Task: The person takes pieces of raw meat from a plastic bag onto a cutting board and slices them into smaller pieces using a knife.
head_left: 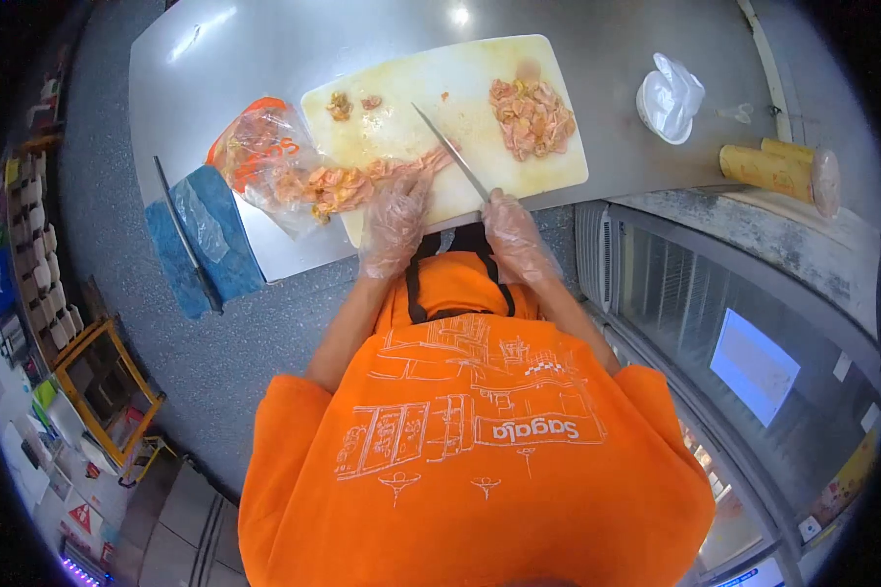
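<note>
A white cutting board (411,108) lies on the metal table. My right hand (515,235), in a clear plastic glove, is closed round the handle of a knife (457,159) whose blade points up and left over the board. My left hand (397,217), also gloved, presses on a long strip of pale pink meat (343,188) at the board's near edge. That strip runs left to an open plastic bag (260,147). On the board's right side lies a pile of meat pieces (532,119); two small scraps (339,107) lie at its upper left.
At the left, a sharpening rod (184,227) lies on a blue cloth (210,220). A white bowl with a crumpled plastic bag (672,98) is at the right, near yellow rolls (768,174). Below them stands a glass-fronted cabinet (695,293).
</note>
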Motion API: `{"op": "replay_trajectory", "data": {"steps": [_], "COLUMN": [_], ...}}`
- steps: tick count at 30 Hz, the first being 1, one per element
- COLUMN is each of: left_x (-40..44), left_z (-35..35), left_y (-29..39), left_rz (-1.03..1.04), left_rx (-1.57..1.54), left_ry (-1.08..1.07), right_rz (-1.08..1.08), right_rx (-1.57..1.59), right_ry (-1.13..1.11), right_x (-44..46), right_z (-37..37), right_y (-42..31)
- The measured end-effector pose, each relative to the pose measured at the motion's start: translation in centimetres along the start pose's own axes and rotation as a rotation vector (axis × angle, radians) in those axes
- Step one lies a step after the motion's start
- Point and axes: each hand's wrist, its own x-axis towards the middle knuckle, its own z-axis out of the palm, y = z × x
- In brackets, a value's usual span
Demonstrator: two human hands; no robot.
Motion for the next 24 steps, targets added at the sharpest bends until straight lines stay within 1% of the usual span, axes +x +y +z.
{"op": "replay_trajectory", "data": {"steps": [2, 4, 5, 8, 10, 13, 15, 17, 20, 21, 22, 23, 24], "left_x": [-0.3, -0.3, -0.5, -0.3, 0.2, 0.1, -0.8, -0.6, -0.3, 0.6, 1.0, 1.0, 0.9], "left_z": [-0.3, -0.2, 0.0, -0.4, -1.2, -0.9, 0.2, 1.3, -0.8, -1.5, -2.3, -2.8, -2.7], "left_y": [-0.1, -0.4, -0.5, -0.4, -0.1, -0.6, -1.0, -1.9, -1.0, -1.0, -1.0, -1.1, -1.7], "left_rz": [-0.045, -0.024, -0.020, -0.092, -0.073, -0.064, -0.061, -0.036, 0.017, 0.047, 0.064, 0.080, 0.063], "left_rx": [-0.097, -0.147, -0.172, -0.229, -0.209, -0.180, -0.184, -0.191, -0.115, -0.047, 0.018, 0.083, 0.163], "left_ry": [-0.042, -0.018, -0.004, -0.082, -0.078, -0.085, -0.079, -0.022, -0.024, 0.043, 0.101, 0.154, 0.143], "right_rz": [0.007, -0.011, -0.021, -0.024, 0.000, -0.403, -0.446, -0.025, -0.233, -0.255, -0.269, -0.208, -0.144], "right_rx": [0.004, 0.067, 0.068, 0.106, 0.173, -0.075, -0.126, 0.118, 0.119, 0.013, -0.092, 0.004, 0.101], "right_ry": [-0.001, 0.021, -0.008, -0.076, -0.088, 0.045, 0.030, 0.035, 0.217, 0.154, 0.077, 0.031, -0.014], "right_x": [-0.1, -0.3, -0.3, -1.1, -2.1, 2.2, 9.6, 14.7, 15.5, 14.4, 11.3, 8.0, 5.3], "right_z": [-0.7, -1.3, -1.5, -1.6, -1.3, 3.4, 4.7, 3.0, 4.4, 3.3, 2.3, 0.7, -0.8], "right_y": [-0.7, -2.2, -2.5, -3.0, -2.4, 0.6, -2.0, -8.0, -5.6, -5.5, -5.4, -5.8, -6.0]}}
